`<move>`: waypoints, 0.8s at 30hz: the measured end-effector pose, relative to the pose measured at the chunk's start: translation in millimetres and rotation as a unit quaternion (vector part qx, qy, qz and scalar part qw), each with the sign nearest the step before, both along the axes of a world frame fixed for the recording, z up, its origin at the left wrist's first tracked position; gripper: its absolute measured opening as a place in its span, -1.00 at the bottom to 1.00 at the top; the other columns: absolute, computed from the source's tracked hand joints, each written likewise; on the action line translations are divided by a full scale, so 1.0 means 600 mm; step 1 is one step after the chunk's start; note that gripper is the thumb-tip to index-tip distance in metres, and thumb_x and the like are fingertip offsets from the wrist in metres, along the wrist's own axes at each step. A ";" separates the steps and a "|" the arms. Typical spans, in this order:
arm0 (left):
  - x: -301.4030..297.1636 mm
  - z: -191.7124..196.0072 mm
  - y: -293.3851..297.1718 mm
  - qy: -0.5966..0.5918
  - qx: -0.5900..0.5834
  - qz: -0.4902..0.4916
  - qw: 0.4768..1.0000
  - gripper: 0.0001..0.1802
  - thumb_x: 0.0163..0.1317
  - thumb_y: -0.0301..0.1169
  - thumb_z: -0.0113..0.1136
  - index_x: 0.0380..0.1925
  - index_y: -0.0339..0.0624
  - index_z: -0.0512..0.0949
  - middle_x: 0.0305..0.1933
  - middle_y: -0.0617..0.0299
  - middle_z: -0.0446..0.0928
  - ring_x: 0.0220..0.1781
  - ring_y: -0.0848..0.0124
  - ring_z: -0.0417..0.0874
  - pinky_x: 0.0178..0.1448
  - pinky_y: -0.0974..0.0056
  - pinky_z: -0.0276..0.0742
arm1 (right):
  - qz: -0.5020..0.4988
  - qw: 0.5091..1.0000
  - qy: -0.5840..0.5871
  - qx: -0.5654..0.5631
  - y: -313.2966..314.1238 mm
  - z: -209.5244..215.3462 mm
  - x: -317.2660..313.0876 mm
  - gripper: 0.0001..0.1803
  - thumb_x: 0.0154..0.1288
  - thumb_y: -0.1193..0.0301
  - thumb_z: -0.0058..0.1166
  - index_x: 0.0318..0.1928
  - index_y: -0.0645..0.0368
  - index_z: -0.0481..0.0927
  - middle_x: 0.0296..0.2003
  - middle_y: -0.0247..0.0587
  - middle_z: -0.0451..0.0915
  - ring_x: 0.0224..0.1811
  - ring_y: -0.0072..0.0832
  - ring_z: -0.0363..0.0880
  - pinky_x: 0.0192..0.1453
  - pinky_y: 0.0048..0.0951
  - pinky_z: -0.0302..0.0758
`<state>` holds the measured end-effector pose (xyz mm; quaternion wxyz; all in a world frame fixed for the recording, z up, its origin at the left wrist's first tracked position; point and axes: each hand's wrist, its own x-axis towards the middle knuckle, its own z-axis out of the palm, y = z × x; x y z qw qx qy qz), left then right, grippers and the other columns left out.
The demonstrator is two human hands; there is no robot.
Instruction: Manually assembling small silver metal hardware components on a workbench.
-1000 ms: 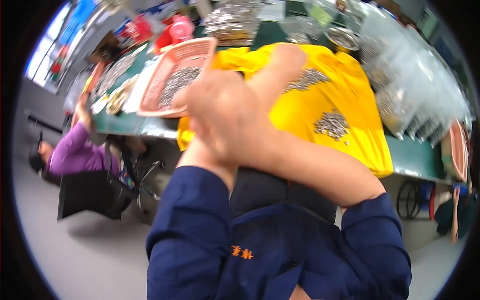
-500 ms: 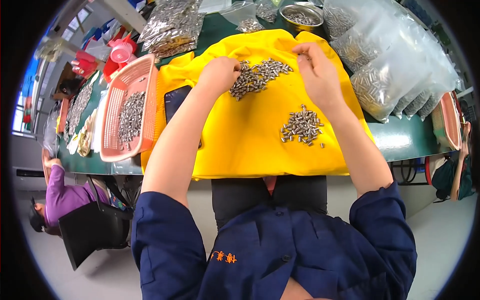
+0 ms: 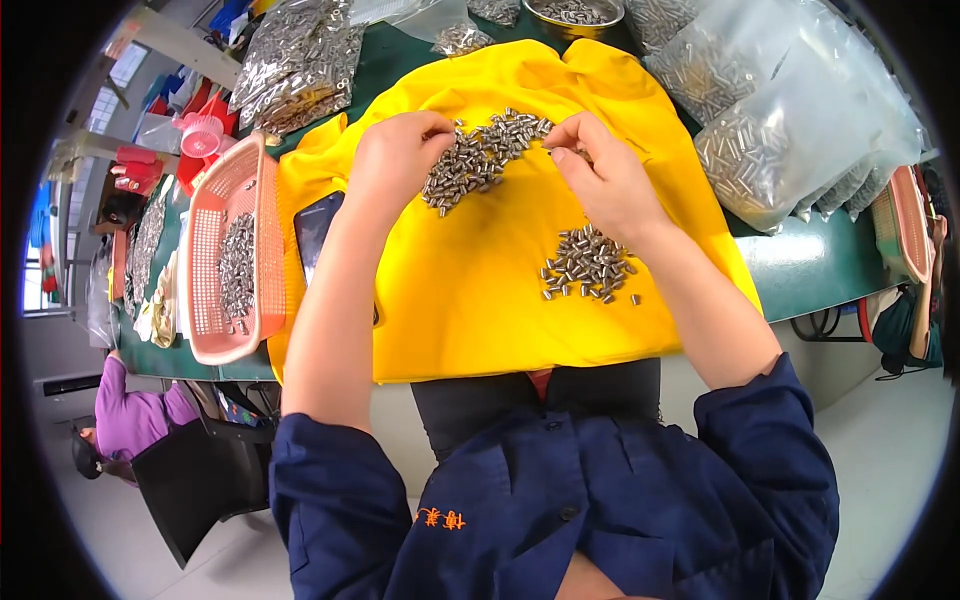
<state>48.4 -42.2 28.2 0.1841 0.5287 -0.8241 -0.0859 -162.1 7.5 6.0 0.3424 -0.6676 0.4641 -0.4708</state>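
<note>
a main pile (image 3: 480, 160) of small metal pieces is spread on yellow cloth (image 3: 450, 310); a smaller pile (image 3: 588, 263) is gathered nearer the body and right of the main pile, well apart from it. the step in hand is judged to be picking through the main pile, piece by piece. for this, pieces are best taken from its rim, pinched singly with the fingertips, and carried low so that none is dropped or rolled away; the gap between it and the smaller pile should be kept clean. left hand (image 3: 395, 155): placed at the main pile's left end, fingers curled, thumb drawn in close to the forefinger; whether a piece is gripped cannot be told. right hand (image 3: 605, 175): held at the main pile's right end, thumb and forefinger tips almost together; a piece may be pinched there, but it is too small to be confirmed.
</note>
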 end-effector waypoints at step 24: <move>-0.087 -0.034 0.075 0.576 0.320 -0.074 0.749 -0.84 0.06 -0.60 0.08 -0.31 -0.35 0.50 -0.37 0.18 0.54 -0.35 0.47 0.57 -0.20 0.44 0.49 | 0.047 0.996 0.017 -0.075 0.014 0.014 -0.016 -0.94 0.03 0.50 -0.13 -0.44 0.22 0.33 -0.64 -0.22 0.39 -0.61 -0.43 0.38 -0.50 -0.47 0.30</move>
